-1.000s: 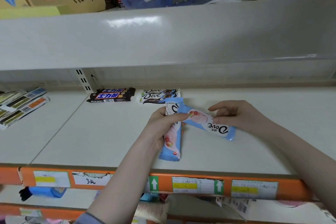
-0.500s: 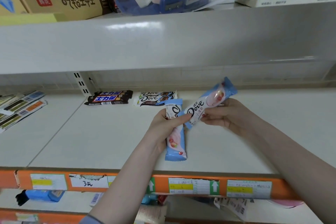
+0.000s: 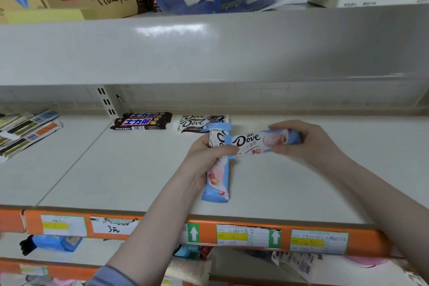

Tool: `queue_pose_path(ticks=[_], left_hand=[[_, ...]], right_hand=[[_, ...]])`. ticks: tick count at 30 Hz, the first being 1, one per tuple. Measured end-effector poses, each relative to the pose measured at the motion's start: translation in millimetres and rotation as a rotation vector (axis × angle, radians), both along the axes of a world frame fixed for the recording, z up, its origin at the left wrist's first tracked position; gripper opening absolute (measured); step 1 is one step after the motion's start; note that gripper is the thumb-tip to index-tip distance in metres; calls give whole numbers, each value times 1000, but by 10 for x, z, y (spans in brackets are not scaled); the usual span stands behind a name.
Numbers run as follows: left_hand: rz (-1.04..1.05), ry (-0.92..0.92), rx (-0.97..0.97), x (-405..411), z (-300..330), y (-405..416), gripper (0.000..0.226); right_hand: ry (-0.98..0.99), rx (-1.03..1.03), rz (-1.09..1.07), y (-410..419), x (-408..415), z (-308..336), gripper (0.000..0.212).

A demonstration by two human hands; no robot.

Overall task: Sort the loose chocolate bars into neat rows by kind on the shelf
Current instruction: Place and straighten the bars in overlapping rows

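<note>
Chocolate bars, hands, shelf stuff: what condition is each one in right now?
Left hand: grips an upright light-blue Dove bar.
Right hand: grips a second light-blue Dove bar, level, crossing the first.
Dark bars: lying flat at the shelf's back.
White Dove bars: lying flat beside the dark ones.
Flat packets: fanned out, far left.
Shelf: mostly bare.

I saw the left hand (image 3: 204,153) gripping one blue Dove bar (image 3: 217,181) lengthwise over the shelf (image 3: 116,169); the right hand (image 3: 308,144) held a second Dove bar (image 3: 260,141) crosswise, overlapping it.
</note>
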State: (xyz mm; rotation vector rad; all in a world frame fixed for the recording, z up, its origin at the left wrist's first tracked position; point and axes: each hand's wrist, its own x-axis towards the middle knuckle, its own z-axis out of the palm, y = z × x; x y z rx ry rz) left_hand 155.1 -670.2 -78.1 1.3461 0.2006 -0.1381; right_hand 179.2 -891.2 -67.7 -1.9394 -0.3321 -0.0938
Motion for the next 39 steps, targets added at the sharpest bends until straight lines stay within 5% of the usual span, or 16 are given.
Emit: queue_pose_path(ticks=[8,14,20,25,39], left_hand=[[2,27,26,-2,-34,-33,39],[46,65,-141,-2,-26,6,12],[78,21,-225,-2,-39,47,9],[82,31,-262,9,-63,76,14],[50,23,-219,12,-45,68,14]], right_hand=[[-287,-601,93,-33,51,-156,49],[-304,-511,28,-40,218,-129,43],[-358,-634,-60,-160,751,-56,46],[-189,-733,-20,-96,1121,-70,52],[-69,-680,69,-33,1317,-162,44]])
